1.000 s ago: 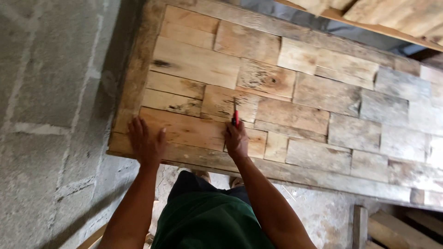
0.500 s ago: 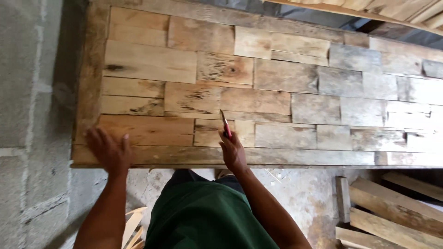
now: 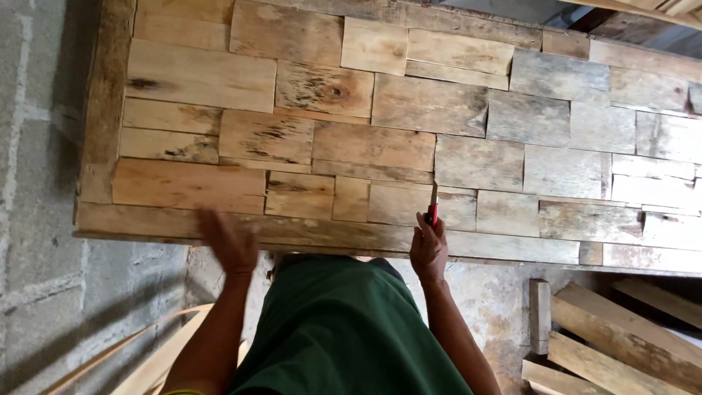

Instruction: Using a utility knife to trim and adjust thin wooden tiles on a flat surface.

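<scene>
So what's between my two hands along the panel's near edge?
In the head view, only the panel's bare wooden edge strip lies between left hand and right hand.

Just above the right hand's fingers (image 3: 431, 238), the large panel of patchwork wooden blocks (image 3: 380, 146) looked matt and rough, its grain knotted and stained, some blocks greyed. The red-handled tool (image 3: 433, 208) pinched in those fingers looked smooth, perhaps plastic. Below them, the green shirt (image 3: 344, 329) was matt cloth.

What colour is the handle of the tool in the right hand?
Red, on the tool in the right hand; head view.
</scene>
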